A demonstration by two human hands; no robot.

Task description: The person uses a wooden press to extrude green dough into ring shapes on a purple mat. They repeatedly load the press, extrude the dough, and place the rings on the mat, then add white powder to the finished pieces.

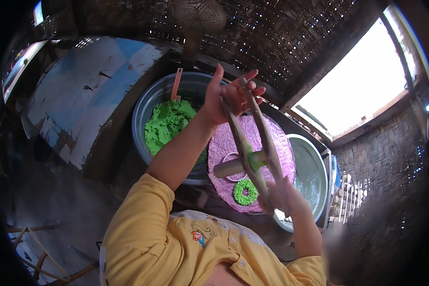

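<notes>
- The wooden press (247,151), two long bars joined midway by a pale tube (226,168), lies between the hands, over the pink round sheet (222,143).
- The left hand (233,95) is spread, thumb out, with the upper bar ends against its palm and fingers.
- The right hand (287,196) is at the lower bar ends; blur hides whether its fingers close around them.
- The bars look stiff and fairly heavy; the bar ends, well clear of the tube, seem the surest hold.
- Green smears at the joint look moist, probably slippery.
- The green dough ring (238,192), just left of the right hand, looks soft and easily squashed; support from beneath would suit it.
</notes>
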